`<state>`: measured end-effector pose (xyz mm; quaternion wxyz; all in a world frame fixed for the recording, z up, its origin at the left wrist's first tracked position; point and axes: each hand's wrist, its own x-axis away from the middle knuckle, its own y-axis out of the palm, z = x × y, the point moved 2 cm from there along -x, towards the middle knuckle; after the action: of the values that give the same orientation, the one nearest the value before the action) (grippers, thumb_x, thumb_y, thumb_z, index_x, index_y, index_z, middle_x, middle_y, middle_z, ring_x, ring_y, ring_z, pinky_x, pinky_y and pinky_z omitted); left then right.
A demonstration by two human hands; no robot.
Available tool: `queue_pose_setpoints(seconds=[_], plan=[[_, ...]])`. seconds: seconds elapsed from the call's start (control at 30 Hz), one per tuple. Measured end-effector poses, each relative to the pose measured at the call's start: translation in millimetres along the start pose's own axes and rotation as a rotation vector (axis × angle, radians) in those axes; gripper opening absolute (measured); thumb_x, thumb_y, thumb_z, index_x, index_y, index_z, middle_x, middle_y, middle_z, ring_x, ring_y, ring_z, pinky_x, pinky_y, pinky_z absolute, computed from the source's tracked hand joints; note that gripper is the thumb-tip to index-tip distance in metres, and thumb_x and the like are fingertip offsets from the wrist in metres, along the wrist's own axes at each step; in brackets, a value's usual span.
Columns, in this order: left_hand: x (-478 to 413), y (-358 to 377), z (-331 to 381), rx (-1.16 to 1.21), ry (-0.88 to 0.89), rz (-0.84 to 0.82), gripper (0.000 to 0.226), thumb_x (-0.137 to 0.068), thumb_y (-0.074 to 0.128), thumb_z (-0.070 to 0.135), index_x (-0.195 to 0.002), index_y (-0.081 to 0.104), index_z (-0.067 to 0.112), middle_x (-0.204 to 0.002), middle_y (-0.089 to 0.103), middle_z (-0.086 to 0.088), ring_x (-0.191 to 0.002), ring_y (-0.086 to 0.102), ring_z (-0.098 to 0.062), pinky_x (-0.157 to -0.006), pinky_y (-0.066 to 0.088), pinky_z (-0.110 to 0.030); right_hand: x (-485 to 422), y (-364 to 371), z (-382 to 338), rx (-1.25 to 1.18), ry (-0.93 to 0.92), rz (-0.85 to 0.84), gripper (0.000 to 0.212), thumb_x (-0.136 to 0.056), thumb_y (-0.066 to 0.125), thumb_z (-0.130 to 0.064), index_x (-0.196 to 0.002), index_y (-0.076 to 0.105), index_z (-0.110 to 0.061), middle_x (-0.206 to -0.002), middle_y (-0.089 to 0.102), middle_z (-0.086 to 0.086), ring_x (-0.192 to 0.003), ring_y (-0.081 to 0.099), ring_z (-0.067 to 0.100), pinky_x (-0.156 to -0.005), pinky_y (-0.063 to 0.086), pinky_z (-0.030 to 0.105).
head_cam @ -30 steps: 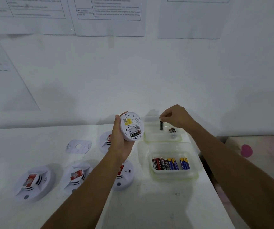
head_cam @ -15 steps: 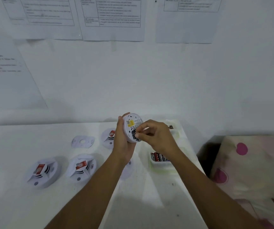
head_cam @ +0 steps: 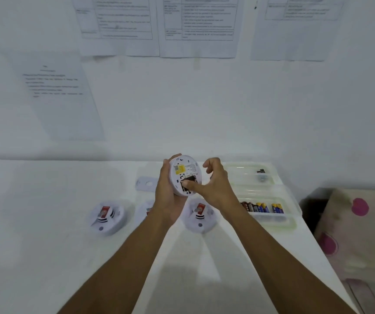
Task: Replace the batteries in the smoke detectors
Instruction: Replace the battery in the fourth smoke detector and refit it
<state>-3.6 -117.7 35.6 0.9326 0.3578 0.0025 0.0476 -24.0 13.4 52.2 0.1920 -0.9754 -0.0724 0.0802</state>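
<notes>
Head view, battery removal under way. We see the left hand [head_cam: 168,196] grasping the smoke detector [head_cam: 185,169] by its rim, raised above the bench [head_cam: 46,223] with its back turned towards us. The right hand [head_cam: 216,186] grasps nothing we can see: its thumb [head_cam: 189,184] presses into the dark battery compartment [head_cam: 187,180], and the other fingers are loosely curled clear of the casing.

A second ago this hand was pinching a battery over the far tray [head_cam: 240,175], well away from the detector. It has since crossed back, and a spent cell [head_cam: 261,170] lies in that tray. We judge that one old cell has been discarded and that the thumb now works at what remains in the compartment; blur hides the contents.

The fresh batteries [head_cam: 262,207] stand in a row in the near tray [head_cam: 272,223]. A mounting plate [head_cam: 145,183] and the other detectors [head_cam: 107,216] lie on the bench, so we place the task at an early stage.
</notes>
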Motion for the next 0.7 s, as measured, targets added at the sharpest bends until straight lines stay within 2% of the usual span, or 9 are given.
queue_pose_setpoints(seconds=[0.07,0.13,0.17,0.27,0.37,0.5,0.63,0.7], plan=[[-1.2,-18.9,15.2,0.002,0.010,0.013,0.044,-0.095,0.041,0.048,-0.122,0.056,0.017,-0.120,0.059,-0.014,-0.110,0.056,-0.028,-0.096,0.046,-0.044,-5.4,15.5,-5.0,0.030,-0.070,0.006,0.055,-0.072,0.084,-0.037,-0.109,0.045,-0.021,-0.104,0.047,-0.006,-0.100,0.044,0.006,-0.076,0.038,0.020],[-3.2,-40.8,34.0,0.021,0.025,0.042,0.050,-0.093,0.043,0.049,-0.127,0.055,0.015,-0.125,0.057,-0.016,-0.115,0.054,-0.031,-0.103,0.041,-0.048,-15.0,30.2,-4.6,0.106,-0.157,0.018,0.038,-0.081,0.077,-0.033,-0.104,0.051,-0.019,-0.097,0.055,-0.005,-0.087,0.048,-0.003,-0.071,0.038,0.013],[-4.6,-53.3,43.1,0.025,0.032,0.056,0.051,-0.093,0.042,0.049,-0.128,0.054,0.014,-0.128,0.056,-0.017,-0.119,0.052,-0.032,-0.106,0.038,-0.050,-21.5,38.4,-1.1,0.183,-0.198,0.007,0.029,-0.084,0.074,-0.032,-0.100,0.053,-0.021,-0.094,0.058,-0.006,-0.085,0.050,-0.001,-0.073,0.040,0.015],[-9.8,-91.3,69.9,0.029,0.051,0.086,0.048,-0.094,0.042,0.050,-0.126,0.055,0.016,-0.130,0.055,-0.015,-0.121,0.050,-0.032,-0.106,0.038,-0.050,-40.9,67.7,7.7,0.480,-0.291,-0.129,0.015,-0.089,0.067,-0.029,-0.101,0.061,-0.022,-0.097,0.063,-0.011,-0.097,0.051,0.014,-0.087,0.045,0.037],[-12.8,-118.6,90.5,0.033,0.070,0.091,0.044,-0.095,0.041,0.049,-0.121,0.058,0.018,-0.129,0.056,-0.013,-0.122,0.050,-0.031,-0.107,0.037,-0.049,-59.0,98.8,5.0,0.684,-0.353,-0.259,0.020,-0.090,0.065,-0.029,-0.107,0.065,-0.020,-0.109,0.067,-0.005,-0.108,0.052,0.019,-0.092,0.041,0.039],[-14.0,-140.4,103.7,0.039,0.054,0.124,0.046,-0.095,0.040,0.050,-0.125,0.055,0.019,-0.131,0.056,-0.013,-0.123,0.050,-0.031,-0.109,0.037,-0.051,-83.4,136.1,0.4,0.845,-0.358,-0.422,0.032,-0.088,0.067,-0.034,-0.116,0.065,-0.019,-0.112,0.066,0.005,-0.108,0.054,0.023,-0.090,0.044,0.038],[-13.4,-150.4,109.5,0.074,0.045,0.129,0.046,-0.097,0.038,0.048,-0.127,0.054,0.017,-0.129,0.058,-0.013,-0.119,0.054,-0.030,-0.094,0.052,-0.043,-98.0,162.3,-0.2,0.799,-0.274,-0.498,0.046,-0.079,0.077,-0.035,-0.120,0.061,-0.022,-0.112,0.066,0.007,-0.099,0.062,0.024,-0.076,0.047,0.030],[-13.4,-156.5,111.5,0.087,0.042,0.135,0.047,-0.097,0.038,0.048,-0.128,0.055,0.017,-0.131,0.057,-0.014,-0.122,0.053,-0.032,-0.098,0.049,-0.045,-100.9,167.5,1.2,0.735,-0.206,-0.505,0.050,-0.076,0.081,-0.031,-0.121,0.060,-0.021,-0.114,0.067,0.005,-0.095,0.065,0.025,-0.073,0.052,0.030]])
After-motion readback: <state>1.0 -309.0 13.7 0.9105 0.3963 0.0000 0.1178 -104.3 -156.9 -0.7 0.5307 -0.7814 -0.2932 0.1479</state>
